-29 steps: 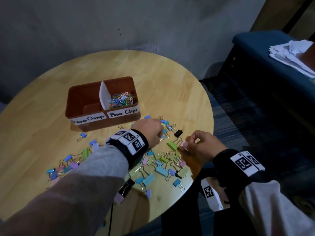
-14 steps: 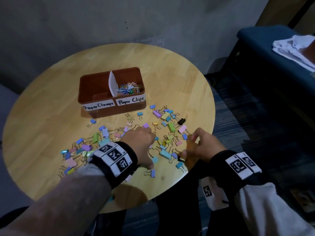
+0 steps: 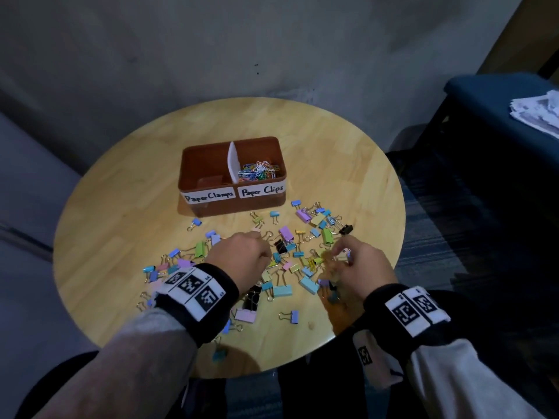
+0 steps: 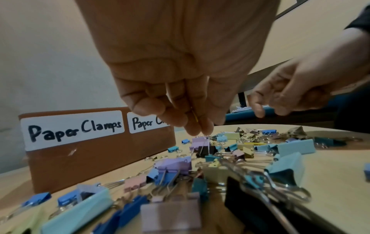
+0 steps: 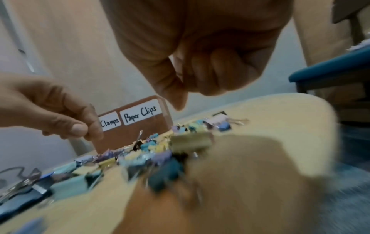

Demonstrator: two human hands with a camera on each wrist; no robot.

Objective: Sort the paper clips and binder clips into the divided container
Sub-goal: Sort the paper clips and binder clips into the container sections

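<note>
A brown divided container (image 3: 233, 204) stands mid-table, labelled "Paper Clamps" on the left and "Paper Clips" on the right. Coloured paper clips (image 3: 258, 170) fill its right compartment. Several coloured binder clips (image 3: 302, 261) lie scattered in front of it. My left hand (image 3: 263, 252) hovers over the pile; in the left wrist view its fingertips (image 4: 200, 131) pinch the wire handle of a black binder clip (image 4: 206, 151). My right hand (image 3: 338, 255) is blurred over the pile's right side. Its fingers curl into the palm with the thumb pointing down (image 5: 179, 106), and no clip shows in it.
The round wooden table (image 3: 121, 222) ends just below my wrists. A blue bench (image 3: 499, 116) with a stack of papers (image 3: 538, 113) stands at the right. A grey wall runs behind the table.
My left hand drew back from beside the container to the middle of the pile. The right hand no longer pinches the pink clip and has moved in over the pile.
</note>
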